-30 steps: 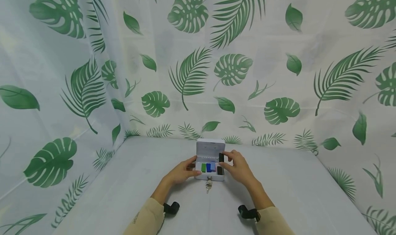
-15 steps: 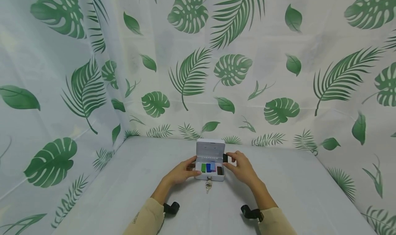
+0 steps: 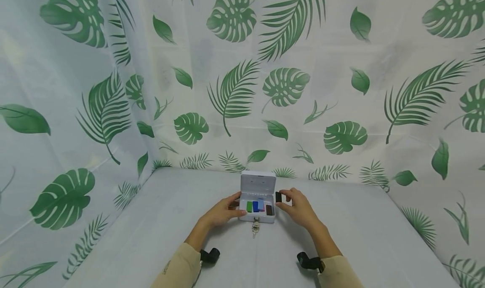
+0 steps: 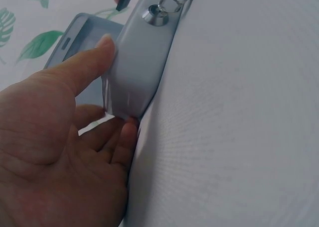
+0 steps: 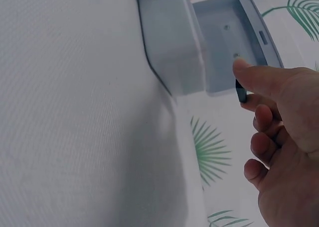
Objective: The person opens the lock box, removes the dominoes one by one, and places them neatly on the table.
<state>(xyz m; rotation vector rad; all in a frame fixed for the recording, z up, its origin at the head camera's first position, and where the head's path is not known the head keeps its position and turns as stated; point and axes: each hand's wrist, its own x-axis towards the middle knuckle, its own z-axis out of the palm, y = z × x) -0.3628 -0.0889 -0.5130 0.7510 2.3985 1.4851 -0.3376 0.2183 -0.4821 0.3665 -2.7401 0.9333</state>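
White metal box sits open mid-table, lid upright at the far side, coloured blocks inside. From the head view, the left hand grips its left end, likely steadying it, while the right hand pinches a small black block just right of the box. Left wrist view: thumb and fingers clamp the box corner, key in the lock. Right wrist view: thumb and forefinger hold the block beside the lid. Pale cloth covers the table; leaf-print curtains surround it.

White box, black piece, green, blue blocks — leaf-print cloth
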